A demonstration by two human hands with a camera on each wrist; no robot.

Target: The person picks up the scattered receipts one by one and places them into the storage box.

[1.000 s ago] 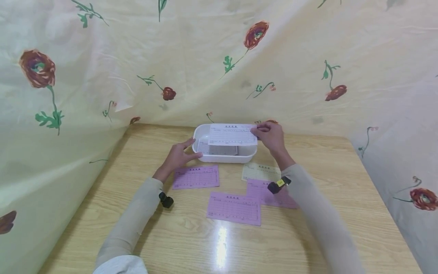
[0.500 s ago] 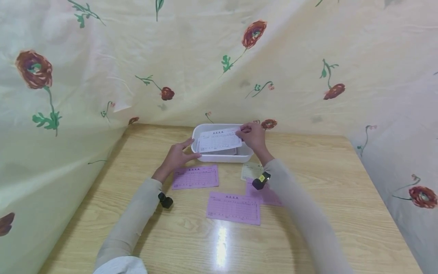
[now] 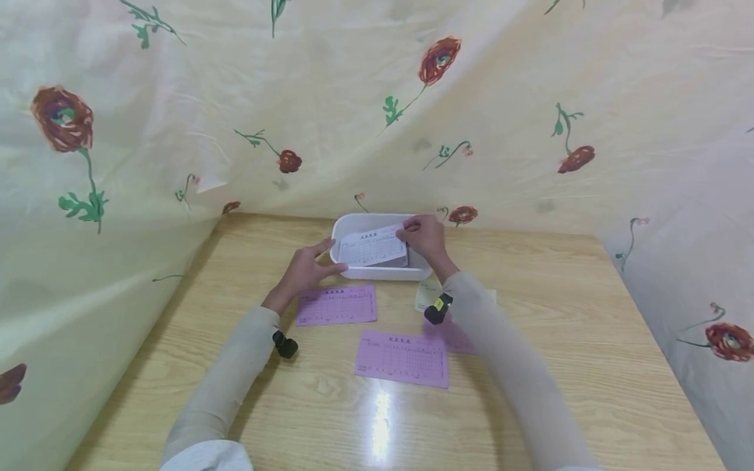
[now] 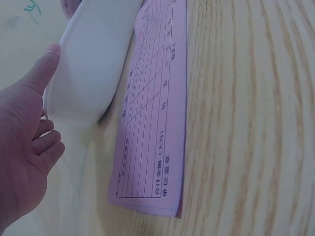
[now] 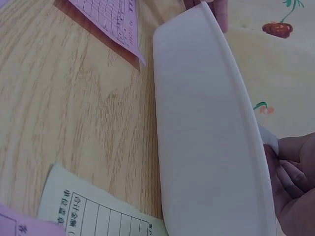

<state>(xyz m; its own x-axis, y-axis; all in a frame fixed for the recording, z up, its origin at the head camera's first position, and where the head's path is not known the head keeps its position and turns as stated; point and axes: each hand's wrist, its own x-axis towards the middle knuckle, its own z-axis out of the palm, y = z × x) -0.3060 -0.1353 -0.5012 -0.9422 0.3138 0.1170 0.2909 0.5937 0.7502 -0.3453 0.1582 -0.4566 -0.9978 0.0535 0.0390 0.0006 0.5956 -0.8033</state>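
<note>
The right hand (image 3: 425, 237) pinches the right end of a white printed paper slip (image 3: 370, 247) within a rounded white plastic tub (image 3: 385, 273); the left hand (image 3: 300, 269) grips the tub's left end, its curled lower fingers (image 4: 47, 142) showing from the left wrist but hidden overhead. The slip runs lengthwise left to right, heading along its far edge.

From my left wrist feed I see the left hand (image 4: 22, 152) along the left edge, its thumb touching the rim of a white container (image 4: 93, 56) and its other fingers curled in below. Beside the container, a purple-pink slip (image 4: 152, 118) printed with ruled lines and characters lies lengthwise on the wood-grained table (image 4: 241, 123). At the top I catch a bit of the right hand (image 4: 70, 7), just behind the rim; at upper left I make out a green print (image 4: 32, 10) on a pale surface.
</note>
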